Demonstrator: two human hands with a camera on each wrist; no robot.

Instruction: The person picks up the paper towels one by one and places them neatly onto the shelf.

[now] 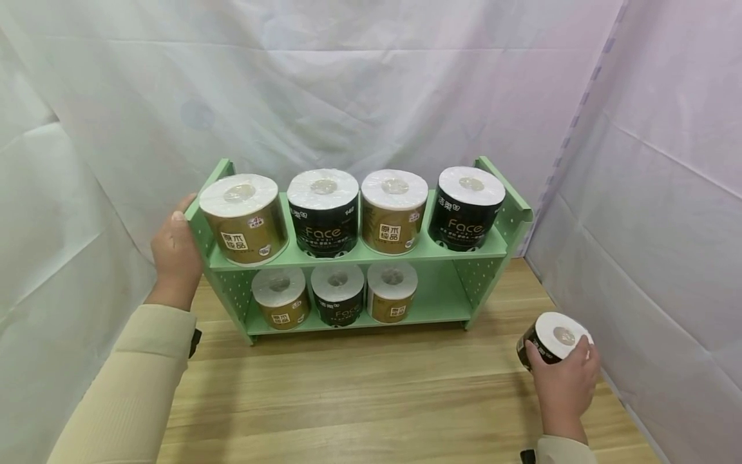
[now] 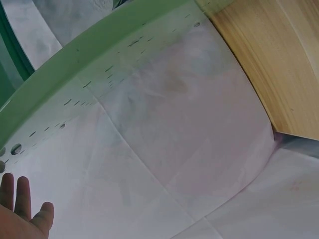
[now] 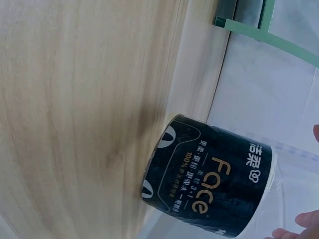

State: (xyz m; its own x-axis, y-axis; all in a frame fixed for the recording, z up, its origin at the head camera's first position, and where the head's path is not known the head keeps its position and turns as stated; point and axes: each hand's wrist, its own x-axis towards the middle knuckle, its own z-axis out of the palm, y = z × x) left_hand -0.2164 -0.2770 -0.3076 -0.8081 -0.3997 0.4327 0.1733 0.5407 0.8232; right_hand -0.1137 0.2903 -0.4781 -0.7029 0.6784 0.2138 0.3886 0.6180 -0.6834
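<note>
My right hand [image 1: 565, 385] grips a black-wrapped toilet paper roll [image 3: 212, 179] from above, thumb on one side and fingers over its white top. This roll tilts over the table at the right; whether its base touches the wood I cannot tell. To the left, my left hand [image 1: 176, 254] rests against the outer side of a green two-tier shelf [image 1: 348, 260], its fingers [image 2: 23, 196] fairly straight near the perforated side panel. Gold rolls [image 1: 246, 225] and black rolls [image 1: 324, 222] alternate along the upper tier. Below stand two gold rolls with a black roll [image 1: 338, 303] between them.
The shelf stands on a wooden table [image 1: 348, 399]. White cloth [image 1: 359, 103] hangs behind it, and more cloth [image 1: 655, 193] closes off the right side, close beside my right hand. Another cloth [image 1: 64, 225] is at the left.
</note>
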